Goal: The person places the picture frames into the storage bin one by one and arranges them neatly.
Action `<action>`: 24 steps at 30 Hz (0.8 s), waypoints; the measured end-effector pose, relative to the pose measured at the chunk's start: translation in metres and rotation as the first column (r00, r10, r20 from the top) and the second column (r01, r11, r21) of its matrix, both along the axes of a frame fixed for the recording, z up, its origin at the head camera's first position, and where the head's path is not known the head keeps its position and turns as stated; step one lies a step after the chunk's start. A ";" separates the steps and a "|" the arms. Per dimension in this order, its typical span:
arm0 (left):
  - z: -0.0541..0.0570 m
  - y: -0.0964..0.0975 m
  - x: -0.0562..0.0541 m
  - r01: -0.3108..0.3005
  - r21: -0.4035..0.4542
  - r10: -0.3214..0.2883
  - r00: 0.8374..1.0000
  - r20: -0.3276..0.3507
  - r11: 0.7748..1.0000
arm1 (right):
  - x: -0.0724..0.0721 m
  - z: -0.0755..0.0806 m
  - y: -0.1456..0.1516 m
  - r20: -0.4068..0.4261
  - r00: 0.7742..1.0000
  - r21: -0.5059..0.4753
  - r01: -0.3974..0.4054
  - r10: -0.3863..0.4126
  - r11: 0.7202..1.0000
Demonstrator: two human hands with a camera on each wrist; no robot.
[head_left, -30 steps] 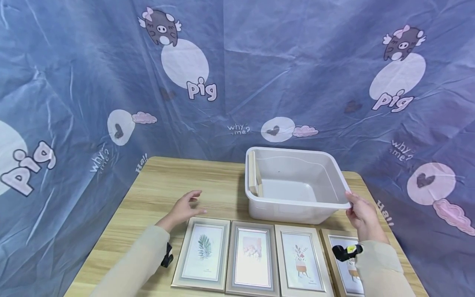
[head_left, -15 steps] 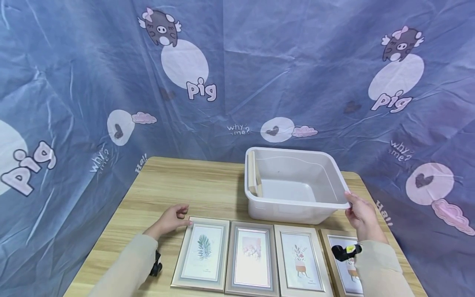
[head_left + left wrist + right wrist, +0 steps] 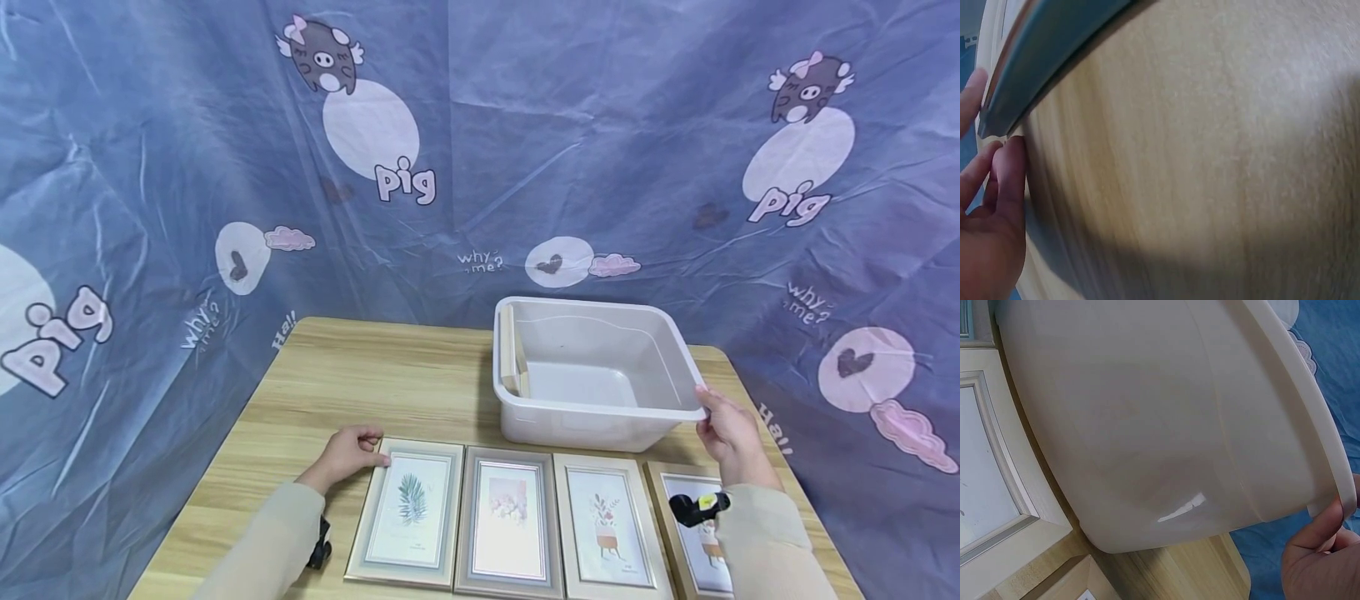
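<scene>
A row of picture frames lies flat along the front. At the left end, my left hand (image 3: 343, 456) pinches the far left corner of the picture frame with a green leaf print (image 3: 408, 508). In the left wrist view, the thumb is over that frame's edge (image 3: 1054, 50) and the curled fingers (image 3: 1010, 169) are at its corner. My right hand (image 3: 731, 433) grips the near right rim corner of a pale grey plastic bin (image 3: 592, 429). The right wrist view shows the thumb and fingers (image 3: 1316, 544) around that rim. Light wooden-edged frames (image 3: 510, 354) stand inside the bin, against its left wall.
Beside the leaf frame lie a frame with a pink print (image 3: 510, 517), one with a potted plant (image 3: 607, 525) and another (image 3: 667, 508) partly under my right forearm. The wooden table (image 3: 375, 358) ends at a blue printed cloth (image 3: 480, 167).
My left hand has moved left and toward me, from above the table behind the frames onto the leaf frame's corner. My right hand stays on the bin rim.
</scene>
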State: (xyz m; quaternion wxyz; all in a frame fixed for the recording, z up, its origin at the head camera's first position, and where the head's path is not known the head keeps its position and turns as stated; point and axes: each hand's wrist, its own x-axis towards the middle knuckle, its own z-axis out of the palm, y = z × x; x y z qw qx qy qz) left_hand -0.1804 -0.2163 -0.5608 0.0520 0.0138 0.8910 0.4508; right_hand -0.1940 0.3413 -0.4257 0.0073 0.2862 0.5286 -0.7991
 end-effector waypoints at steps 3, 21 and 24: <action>0.001 0.003 0.002 -0.006 0.015 0.007 1.000 -0.014 1.000 | 0.000 0.000 0.000 -0.012 1.000 0.003 -0.006 0.006 1.000; 0.013 0.013 0.004 -0.120 0.019 0.119 0.992 0.028 0.993 | 0.001 -0.001 0.000 -0.039 0.999 -0.003 0.007 -0.008 1.000; 0.016 0.013 0.002 -0.121 0.056 0.119 0.992 0.038 0.991 | 0.001 -0.002 0.000 -0.033 0.999 -0.004 0.012 -0.012 1.000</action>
